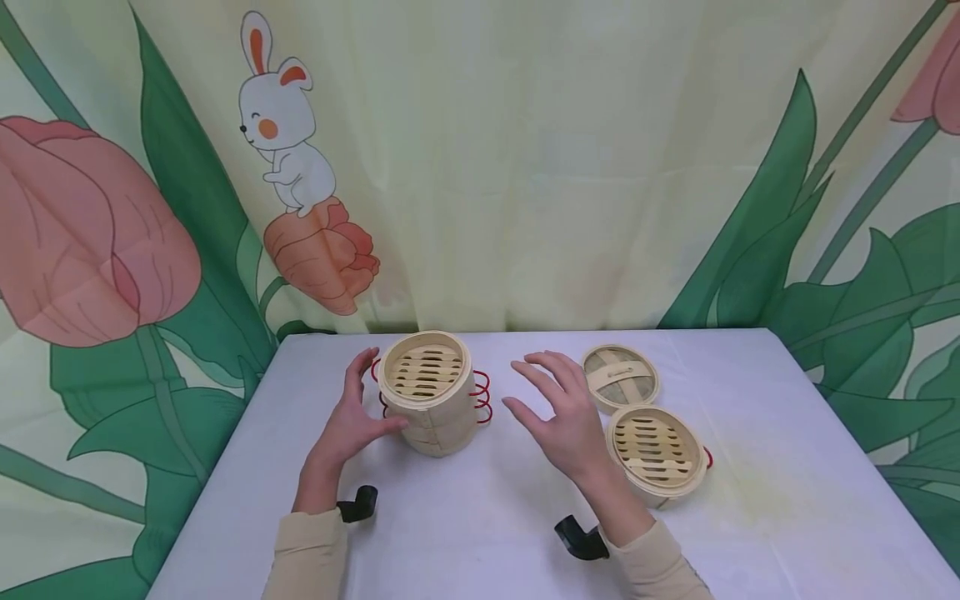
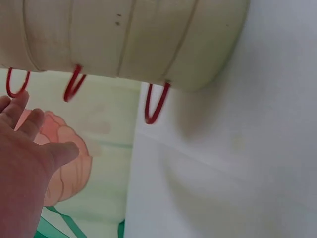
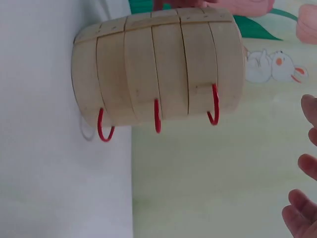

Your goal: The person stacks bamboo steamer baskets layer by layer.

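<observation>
A stack of bamboo steamer baskets [image 1: 435, 417] stands on the table, its slatted top facing up and red cord loops on both sides. My left hand [image 1: 349, 425] is at its left side, fingers spread, the thumb overlapping the front of the stack in the head view. In the left wrist view, the fingertips of the left hand [image 2: 25, 144] are right by a red loop [image 2: 18, 87]. Right of the stack, my right hand [image 1: 562, 417] hangs apart from it with spread fingers, holding nothing. The right wrist view shows the stack [image 3: 158, 69] side-on.
Behind my right hand lie a round woven bamboo lid [image 1: 621, 377] and another slatted steamer basket [image 1: 658, 450] with a red loop. A white cloth covers the table [image 1: 465, 533]. A curtain printed with a rabbit and flowers [image 1: 525, 167] hangs behind its far edge.
</observation>
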`<state>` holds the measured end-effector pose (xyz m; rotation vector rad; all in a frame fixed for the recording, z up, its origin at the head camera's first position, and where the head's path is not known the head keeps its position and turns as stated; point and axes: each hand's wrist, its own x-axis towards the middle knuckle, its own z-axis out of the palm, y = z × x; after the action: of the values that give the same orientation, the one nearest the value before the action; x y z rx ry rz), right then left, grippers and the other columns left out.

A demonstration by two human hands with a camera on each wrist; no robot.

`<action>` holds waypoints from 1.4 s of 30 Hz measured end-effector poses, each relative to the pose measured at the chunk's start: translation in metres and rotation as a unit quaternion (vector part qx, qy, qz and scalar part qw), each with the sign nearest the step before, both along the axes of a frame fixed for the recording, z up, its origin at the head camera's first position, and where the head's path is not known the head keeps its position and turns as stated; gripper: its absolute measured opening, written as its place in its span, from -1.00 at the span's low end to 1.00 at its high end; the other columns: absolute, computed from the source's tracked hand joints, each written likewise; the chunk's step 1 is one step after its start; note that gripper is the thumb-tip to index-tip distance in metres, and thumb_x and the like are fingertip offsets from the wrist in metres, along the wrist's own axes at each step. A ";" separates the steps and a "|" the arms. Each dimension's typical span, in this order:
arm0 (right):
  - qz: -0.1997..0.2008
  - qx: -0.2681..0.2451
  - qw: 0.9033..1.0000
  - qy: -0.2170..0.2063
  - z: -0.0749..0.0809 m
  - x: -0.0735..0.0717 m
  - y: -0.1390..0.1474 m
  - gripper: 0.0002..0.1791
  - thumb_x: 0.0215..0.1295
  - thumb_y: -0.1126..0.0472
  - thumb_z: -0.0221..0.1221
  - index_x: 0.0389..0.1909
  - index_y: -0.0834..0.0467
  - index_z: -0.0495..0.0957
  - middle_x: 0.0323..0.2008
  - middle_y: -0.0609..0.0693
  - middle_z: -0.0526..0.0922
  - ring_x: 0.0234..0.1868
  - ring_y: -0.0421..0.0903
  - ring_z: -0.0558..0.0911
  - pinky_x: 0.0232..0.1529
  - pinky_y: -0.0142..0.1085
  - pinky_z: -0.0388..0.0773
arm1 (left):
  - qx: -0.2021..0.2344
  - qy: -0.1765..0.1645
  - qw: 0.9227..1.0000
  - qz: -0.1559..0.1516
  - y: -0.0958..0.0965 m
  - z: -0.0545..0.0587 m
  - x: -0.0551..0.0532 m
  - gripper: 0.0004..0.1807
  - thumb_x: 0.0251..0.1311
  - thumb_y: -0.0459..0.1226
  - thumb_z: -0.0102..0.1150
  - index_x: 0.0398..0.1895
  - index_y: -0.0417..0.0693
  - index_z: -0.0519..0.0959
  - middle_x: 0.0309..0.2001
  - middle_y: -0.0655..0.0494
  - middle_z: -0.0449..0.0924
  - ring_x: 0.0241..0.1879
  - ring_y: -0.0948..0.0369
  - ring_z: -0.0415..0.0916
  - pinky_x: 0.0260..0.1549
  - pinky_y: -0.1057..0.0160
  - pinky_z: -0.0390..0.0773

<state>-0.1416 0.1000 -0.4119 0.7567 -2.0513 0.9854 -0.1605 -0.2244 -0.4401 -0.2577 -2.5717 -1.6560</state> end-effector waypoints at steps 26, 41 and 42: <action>-0.024 0.002 0.999 0.024 0.004 0.011 0.066 -0.45 0.41 -0.17 0.20 0.09 0.22 0.65 0.06 0.22 0.60 0.13 0.22 0.48 0.26 -0.17 0.23 | -0.006 0.003 0.999 -0.033 0.015 0.013 -0.007 0.33 -0.17 -0.23 0.65 0.62 0.06 -0.10 0.52 -0.14 -0.05 0.46 -0.09 -0.03 0.25 -0.37 0.20; -0.117 0.052 0.988 -0.087 -0.021 0.036 0.123 -0.34 -0.07 0.37 0.51 0.17 0.17 0.61 0.16 0.13 0.56 0.24 0.23 0.40 0.32 -0.44 0.09 | -0.027 -0.010 0.999 -0.021 0.015 0.015 -0.007 0.30 -0.17 -0.20 0.65 0.59 -0.09 -0.07 0.51 -0.18 -0.03 0.47 -0.11 -0.04 0.33 -0.35 0.04; -0.123 0.052 0.986 -0.097 -0.024 0.038 0.126 -0.33 -0.08 0.37 0.51 0.17 0.15 0.61 0.16 0.12 0.56 0.25 0.21 0.39 0.31 -0.46 0.08 | -0.028 -0.010 0.999 -0.022 0.015 0.015 -0.007 0.30 -0.17 -0.20 0.65 0.59 -0.10 -0.07 0.51 -0.18 -0.02 0.47 -0.11 -0.04 0.33 -0.35 0.03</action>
<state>-0.1039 0.2262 -0.4355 0.4579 -2.3141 0.8429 -0.1679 -0.2090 -0.4253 -0.3040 -2.6479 -1.6107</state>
